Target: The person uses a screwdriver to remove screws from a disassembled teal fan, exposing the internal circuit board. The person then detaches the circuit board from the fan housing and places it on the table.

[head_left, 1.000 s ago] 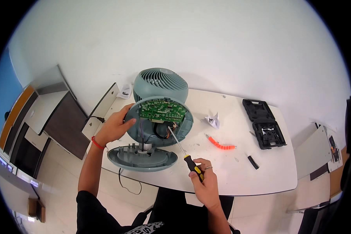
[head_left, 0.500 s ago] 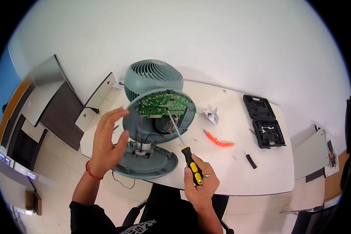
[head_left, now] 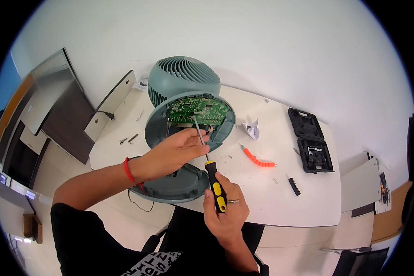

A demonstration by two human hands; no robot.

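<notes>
My right hand (head_left: 227,211) is wrapped around the black and yellow handle of a screwdriver (head_left: 215,184). The metal shaft slants up and away, its tip at a green circuit board (head_left: 200,112). Higher up, the fingers of my left hand (head_left: 181,147) close around the shaft. The board sits in the round grey-green base (head_left: 226,133) of a fan (head_left: 185,78), which lies tipped on the table with its grille housing behind. My left hand and forearm hide most of the wiring and motor below the board. A loose oval cover (head_left: 188,184) rests nearest me.
On the white table (head_left: 271,202) lie an orange flexible bit extension (head_left: 258,158), a black bit strip (head_left: 294,186), crumpled paper (head_left: 250,129) and an open black tool case (head_left: 310,142). Small metal parts (head_left: 129,139) lie at left. A power plug (head_left: 109,115) rests by a white panel.
My left hand has come in from the left, lowered, and closed around the screwdriver's shaft. My right hand keeps its hold on the handle. The view has shifted slightly.
</notes>
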